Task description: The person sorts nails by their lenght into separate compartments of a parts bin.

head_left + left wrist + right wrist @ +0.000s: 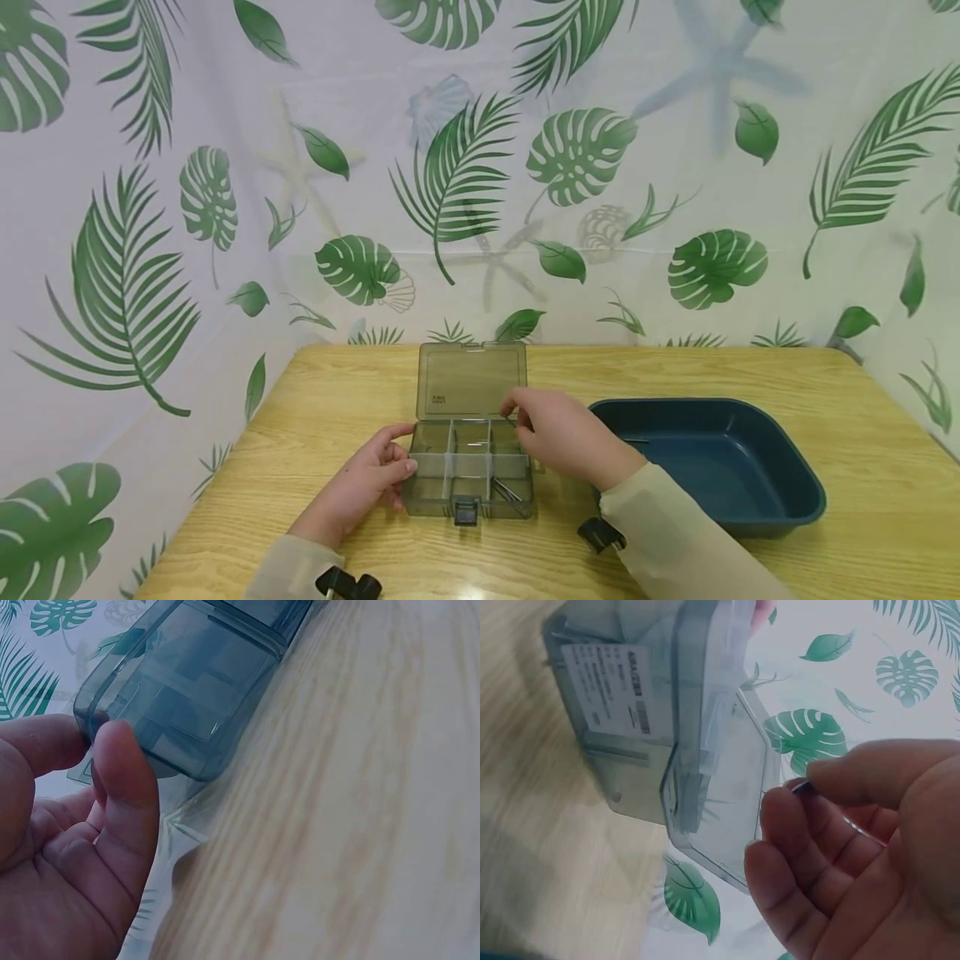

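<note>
"Smoky grey plastic, that divided box (431, 508), just left of centre low in the head view. What worries you?"

"The right hand (562, 429), at the box's upper right compartment. Its thumb and forefinger pinch a small dark piece (802, 787), nearly closed on it; the other fingers curl loosely."

"What is the piece?"

"Too little shows to tell. With so little to grip, it could slip, and at that height over the divider it might drop into the wrong compartment."

"And the left hand (360, 479)?"

"Thumb and bent forefinger hold the box's left end, a light grip by the look of it. If the right hand knocked the rim, the box could swing round on the smooth wood table (360, 383)."

"The lid (472, 379) stands up behind, too."

"Yes, the right knuckles are near it; a bump could tip it forward. A jolt might also shift the slim metal pieces (507, 493) in the lower right compartment."

"And the blue tray (813, 504), right of the frame?"

"Close under the right forearm; a sleeve could catch its edge."
</note>
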`<state>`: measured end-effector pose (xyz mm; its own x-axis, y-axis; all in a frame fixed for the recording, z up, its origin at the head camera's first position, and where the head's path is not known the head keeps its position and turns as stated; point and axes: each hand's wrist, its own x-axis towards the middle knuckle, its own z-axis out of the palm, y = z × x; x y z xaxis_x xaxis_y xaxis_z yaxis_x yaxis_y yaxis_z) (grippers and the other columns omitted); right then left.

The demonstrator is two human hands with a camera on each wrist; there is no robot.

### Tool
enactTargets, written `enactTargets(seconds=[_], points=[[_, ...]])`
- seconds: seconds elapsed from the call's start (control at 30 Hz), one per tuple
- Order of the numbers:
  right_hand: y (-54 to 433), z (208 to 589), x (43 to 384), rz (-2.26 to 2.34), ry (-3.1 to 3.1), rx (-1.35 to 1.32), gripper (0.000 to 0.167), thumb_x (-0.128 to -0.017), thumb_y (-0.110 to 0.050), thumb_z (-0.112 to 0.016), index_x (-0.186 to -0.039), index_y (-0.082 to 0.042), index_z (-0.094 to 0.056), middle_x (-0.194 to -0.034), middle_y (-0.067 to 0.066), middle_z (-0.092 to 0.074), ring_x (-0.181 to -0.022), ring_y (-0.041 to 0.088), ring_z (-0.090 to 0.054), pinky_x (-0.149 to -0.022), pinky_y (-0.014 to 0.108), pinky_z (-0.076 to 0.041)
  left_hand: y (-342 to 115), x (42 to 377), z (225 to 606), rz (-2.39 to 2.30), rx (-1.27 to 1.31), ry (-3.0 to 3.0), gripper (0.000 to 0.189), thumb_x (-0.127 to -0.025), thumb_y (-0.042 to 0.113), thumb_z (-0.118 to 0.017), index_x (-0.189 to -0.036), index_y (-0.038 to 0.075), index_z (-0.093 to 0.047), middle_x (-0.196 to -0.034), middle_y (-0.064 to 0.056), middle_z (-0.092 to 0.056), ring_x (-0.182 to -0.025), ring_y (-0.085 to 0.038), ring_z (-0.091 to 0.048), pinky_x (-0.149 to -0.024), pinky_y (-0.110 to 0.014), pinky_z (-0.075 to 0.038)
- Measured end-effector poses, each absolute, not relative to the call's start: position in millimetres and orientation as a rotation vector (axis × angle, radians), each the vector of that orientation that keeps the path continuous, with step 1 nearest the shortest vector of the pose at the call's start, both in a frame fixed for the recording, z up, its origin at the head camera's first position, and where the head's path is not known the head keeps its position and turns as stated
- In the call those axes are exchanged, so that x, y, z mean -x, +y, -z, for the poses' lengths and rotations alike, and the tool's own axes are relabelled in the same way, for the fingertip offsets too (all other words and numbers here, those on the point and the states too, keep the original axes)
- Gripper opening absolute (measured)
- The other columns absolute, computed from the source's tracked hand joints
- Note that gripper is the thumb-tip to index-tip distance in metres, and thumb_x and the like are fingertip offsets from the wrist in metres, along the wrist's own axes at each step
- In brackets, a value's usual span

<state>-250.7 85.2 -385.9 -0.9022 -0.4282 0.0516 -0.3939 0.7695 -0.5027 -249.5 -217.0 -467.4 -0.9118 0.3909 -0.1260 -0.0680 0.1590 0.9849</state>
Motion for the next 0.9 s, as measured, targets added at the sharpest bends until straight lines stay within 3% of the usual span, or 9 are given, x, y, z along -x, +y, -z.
enactTargets(seconds=[0.27, 0.43, 0.9], points=[[80.9, 387.8, 252.8, 0.699, 2.941, 0.629, 0.027, -0.098, -0.007, -0.06, -0.123, -0.014, -0.065, -0.081, -0.008, -0.057, -0.062, 0.012, -0.053, -0.059, 0.032, -0.046, -217.6, 249.9, 468.7, -1.807, -0.324, 2.089, 0.06, -0.104, 0.011, -0.057, -0.157, 0.008, -0.029, -0.1, -0.011, -0.047, -0.069, -0.018, -0.044, -0.058, -0.035, -0.055], [85.4, 382.5, 246.3, 0.678, 2.952, 0.618, 0.03, -0.098, -0.008, -0.06, -0.126, -0.015, -0.065, -0.083, -0.008, -0.056, -0.058, 0.012, -0.052, -0.055, 0.032, -0.044, -217.3, 249.9, 468.9, -1.81, -0.335, 2.083, 0.061, -0.105, 0.01, -0.056, -0.158, 0.007, -0.027, -0.1, -0.01, -0.048, -0.068, -0.018, -0.045, -0.058, -0.034, -0.055], [131.4, 380.7, 234.9, 0.675, 2.97, 0.551, 0.028, -0.098, -0.017, -0.065, -0.126, -0.019, -0.063, -0.09, -0.007, -0.06, -0.062, 0.012, -0.053, -0.057, 0.033, -0.045, -217.9, 252.3, 473.0, -1.818, -0.322, 2.087, 0.061, -0.103, 0.013, -0.06, -0.157, 0.009, -0.03, -0.1, -0.01, -0.048, -0.067, -0.017, -0.046, -0.058, -0.033, -0.055]])
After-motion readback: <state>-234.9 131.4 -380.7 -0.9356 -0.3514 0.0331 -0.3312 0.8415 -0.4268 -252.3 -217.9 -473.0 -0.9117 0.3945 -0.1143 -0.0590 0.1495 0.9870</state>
